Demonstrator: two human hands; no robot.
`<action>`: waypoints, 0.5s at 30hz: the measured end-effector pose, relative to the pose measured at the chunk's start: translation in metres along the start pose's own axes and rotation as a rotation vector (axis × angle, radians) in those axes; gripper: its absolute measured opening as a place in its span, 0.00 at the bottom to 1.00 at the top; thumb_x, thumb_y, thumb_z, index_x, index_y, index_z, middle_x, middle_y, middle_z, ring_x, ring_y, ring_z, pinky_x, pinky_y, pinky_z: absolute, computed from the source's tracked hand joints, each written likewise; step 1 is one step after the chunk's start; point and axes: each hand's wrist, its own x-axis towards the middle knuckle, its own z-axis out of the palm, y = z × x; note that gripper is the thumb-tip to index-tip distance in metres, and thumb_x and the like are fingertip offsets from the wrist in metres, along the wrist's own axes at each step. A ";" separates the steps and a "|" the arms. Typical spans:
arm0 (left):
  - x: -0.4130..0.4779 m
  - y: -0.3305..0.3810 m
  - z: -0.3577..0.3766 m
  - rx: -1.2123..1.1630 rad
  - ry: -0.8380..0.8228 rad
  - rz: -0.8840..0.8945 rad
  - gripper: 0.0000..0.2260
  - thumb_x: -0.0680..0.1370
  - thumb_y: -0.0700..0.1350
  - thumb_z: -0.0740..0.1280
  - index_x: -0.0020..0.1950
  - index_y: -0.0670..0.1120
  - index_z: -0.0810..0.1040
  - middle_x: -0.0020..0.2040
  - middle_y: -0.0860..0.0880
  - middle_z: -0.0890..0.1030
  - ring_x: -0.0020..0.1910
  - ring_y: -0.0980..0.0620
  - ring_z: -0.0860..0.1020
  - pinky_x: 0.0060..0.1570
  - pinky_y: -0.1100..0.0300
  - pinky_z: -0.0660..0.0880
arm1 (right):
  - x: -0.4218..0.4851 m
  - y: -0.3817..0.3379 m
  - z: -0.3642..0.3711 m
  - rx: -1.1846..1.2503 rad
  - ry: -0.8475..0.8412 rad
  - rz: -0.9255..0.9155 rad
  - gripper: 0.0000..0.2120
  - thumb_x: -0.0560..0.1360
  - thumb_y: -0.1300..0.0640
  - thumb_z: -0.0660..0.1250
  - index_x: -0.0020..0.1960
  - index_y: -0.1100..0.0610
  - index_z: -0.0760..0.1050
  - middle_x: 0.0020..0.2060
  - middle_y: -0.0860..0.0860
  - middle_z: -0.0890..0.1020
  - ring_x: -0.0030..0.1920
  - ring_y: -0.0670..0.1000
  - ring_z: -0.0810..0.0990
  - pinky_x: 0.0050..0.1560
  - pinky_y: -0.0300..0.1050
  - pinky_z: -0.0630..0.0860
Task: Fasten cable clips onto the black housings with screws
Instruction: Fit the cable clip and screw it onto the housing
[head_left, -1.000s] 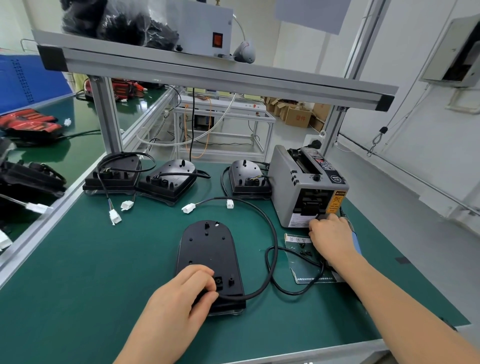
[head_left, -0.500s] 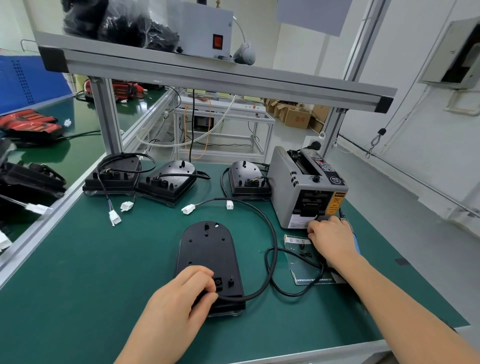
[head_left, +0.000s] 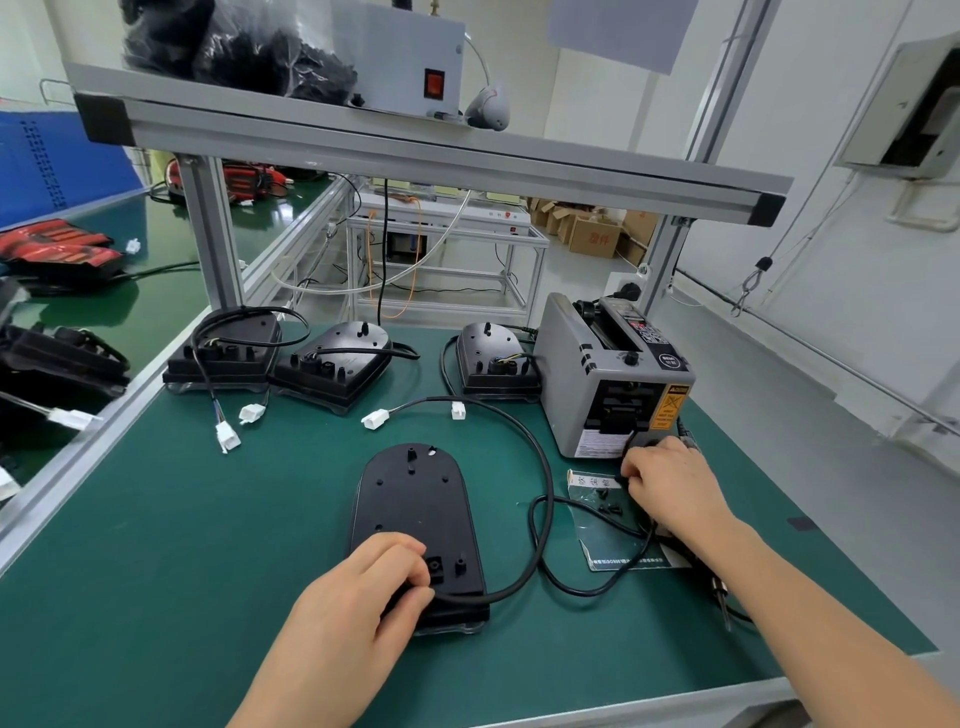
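A black housing (head_left: 415, 509) lies flat on the green mat in front of me. Its black cable (head_left: 540, 467) loops out to the right and ends in white plugs (head_left: 376, 419). My left hand (head_left: 363, 597) grips the housing's near end, fingers curled over the spot where the cable leaves it. My right hand (head_left: 670, 493) rests on a clear plastic bag (head_left: 608, 525) with a few small black screws (head_left: 605, 501) on it. Its fingertips curl down at the bag's far edge, and what they pinch is hidden. No cable clip is plainly visible.
Three more black housings (head_left: 332, 364) with cables stand along the back of the mat. A grey tape dispenser (head_left: 608, 374) sits just beyond my right hand. A screwdriver tip (head_left: 722, 597) shows under my right forearm. An aluminium frame post (head_left: 208, 234) stands at back left.
My right hand has shifted slightly left and nearer over the bag of screws. My left hand stays on the housing's near end.
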 end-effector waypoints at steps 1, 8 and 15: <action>0.000 0.000 0.000 -0.001 -0.003 -0.003 0.13 0.69 0.40 0.76 0.38 0.54 0.74 0.49 0.64 0.77 0.31 0.69 0.67 0.34 0.81 0.64 | -0.001 0.000 0.000 0.034 0.024 0.032 0.11 0.75 0.57 0.60 0.53 0.48 0.77 0.49 0.46 0.82 0.55 0.51 0.72 0.54 0.46 0.69; 0.000 0.000 0.000 -0.003 -0.009 -0.020 0.13 0.69 0.40 0.75 0.38 0.54 0.74 0.50 0.64 0.77 0.29 0.66 0.67 0.34 0.79 0.65 | -0.001 -0.002 -0.001 0.134 -0.051 0.098 0.16 0.75 0.48 0.65 0.62 0.47 0.75 0.53 0.46 0.81 0.57 0.51 0.73 0.55 0.47 0.73; 0.000 0.001 0.000 0.001 -0.006 -0.015 0.13 0.69 0.40 0.76 0.38 0.54 0.74 0.49 0.65 0.77 0.29 0.66 0.67 0.34 0.80 0.65 | -0.002 -0.005 -0.003 0.113 -0.021 0.089 0.11 0.78 0.50 0.62 0.58 0.45 0.78 0.53 0.47 0.82 0.56 0.51 0.77 0.54 0.46 0.74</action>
